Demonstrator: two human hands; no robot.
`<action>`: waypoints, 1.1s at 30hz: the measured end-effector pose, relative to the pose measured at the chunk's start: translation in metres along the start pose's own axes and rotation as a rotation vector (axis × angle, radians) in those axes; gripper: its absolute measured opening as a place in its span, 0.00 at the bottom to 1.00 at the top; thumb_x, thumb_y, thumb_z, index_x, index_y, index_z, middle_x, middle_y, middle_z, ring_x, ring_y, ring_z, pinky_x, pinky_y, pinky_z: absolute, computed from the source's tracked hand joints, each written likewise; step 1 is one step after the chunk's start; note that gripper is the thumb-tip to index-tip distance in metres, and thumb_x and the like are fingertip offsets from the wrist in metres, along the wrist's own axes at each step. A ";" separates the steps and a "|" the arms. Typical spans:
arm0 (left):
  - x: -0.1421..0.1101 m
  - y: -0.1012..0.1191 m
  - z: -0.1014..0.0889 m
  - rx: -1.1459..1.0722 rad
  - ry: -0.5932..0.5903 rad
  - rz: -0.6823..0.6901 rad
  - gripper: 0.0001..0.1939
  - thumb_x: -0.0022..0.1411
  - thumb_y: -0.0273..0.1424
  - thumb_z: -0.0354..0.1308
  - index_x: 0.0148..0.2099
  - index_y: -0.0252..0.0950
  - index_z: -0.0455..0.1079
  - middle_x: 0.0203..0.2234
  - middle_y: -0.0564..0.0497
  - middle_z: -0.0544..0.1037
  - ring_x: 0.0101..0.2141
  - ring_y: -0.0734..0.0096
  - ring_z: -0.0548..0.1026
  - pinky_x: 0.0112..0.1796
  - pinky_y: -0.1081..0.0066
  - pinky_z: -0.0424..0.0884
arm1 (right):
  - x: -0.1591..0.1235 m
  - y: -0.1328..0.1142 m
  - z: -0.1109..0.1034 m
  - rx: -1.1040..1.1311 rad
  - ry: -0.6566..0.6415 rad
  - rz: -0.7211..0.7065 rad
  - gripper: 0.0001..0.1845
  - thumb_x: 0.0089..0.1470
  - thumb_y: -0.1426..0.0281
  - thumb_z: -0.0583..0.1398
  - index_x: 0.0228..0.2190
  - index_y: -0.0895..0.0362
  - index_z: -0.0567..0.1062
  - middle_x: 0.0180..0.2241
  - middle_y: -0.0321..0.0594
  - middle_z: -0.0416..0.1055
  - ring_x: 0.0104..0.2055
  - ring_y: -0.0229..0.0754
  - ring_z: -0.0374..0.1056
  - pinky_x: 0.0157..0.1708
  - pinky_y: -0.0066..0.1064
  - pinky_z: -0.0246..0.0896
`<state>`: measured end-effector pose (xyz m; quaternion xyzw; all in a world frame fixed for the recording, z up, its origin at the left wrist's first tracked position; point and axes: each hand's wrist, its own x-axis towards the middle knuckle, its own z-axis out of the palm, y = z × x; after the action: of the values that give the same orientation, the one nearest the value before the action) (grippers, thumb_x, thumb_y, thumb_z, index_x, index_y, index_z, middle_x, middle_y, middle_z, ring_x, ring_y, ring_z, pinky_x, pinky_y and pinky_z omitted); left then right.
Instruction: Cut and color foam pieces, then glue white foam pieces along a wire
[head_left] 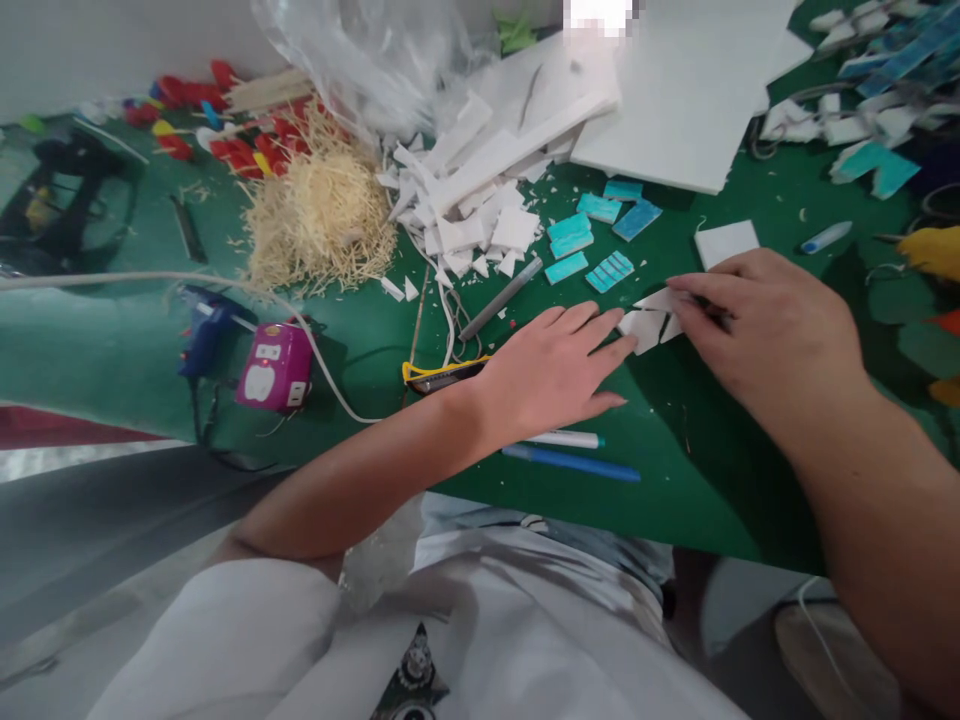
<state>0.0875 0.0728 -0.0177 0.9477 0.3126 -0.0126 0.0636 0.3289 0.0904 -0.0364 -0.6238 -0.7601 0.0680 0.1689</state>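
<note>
Pieces of flat white board (643, 330) touch the spread left hand (559, 365); whether the right hand (780, 335) clamps one, I cannot tell.

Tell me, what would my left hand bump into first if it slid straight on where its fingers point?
Probably the small white pieces: the fingertips of your left hand look right at their edge, perhaps touching. Just past them is your right hand.
</note>
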 end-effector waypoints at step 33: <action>-0.014 -0.028 -0.001 -0.824 0.388 -0.256 0.14 0.74 0.32 0.55 0.53 0.34 0.79 0.42 0.49 0.87 0.35 0.75 0.82 0.38 0.77 0.77 | -0.007 0.001 0.009 0.061 -0.016 -0.334 0.22 0.60 0.57 0.67 0.55 0.45 0.84 0.45 0.47 0.82 0.46 0.58 0.78 0.45 0.51 0.75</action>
<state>0.0591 0.0870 -0.0193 0.7822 0.4121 0.2820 0.3726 0.3283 0.0846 -0.0468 -0.4829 -0.8520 0.0671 0.1908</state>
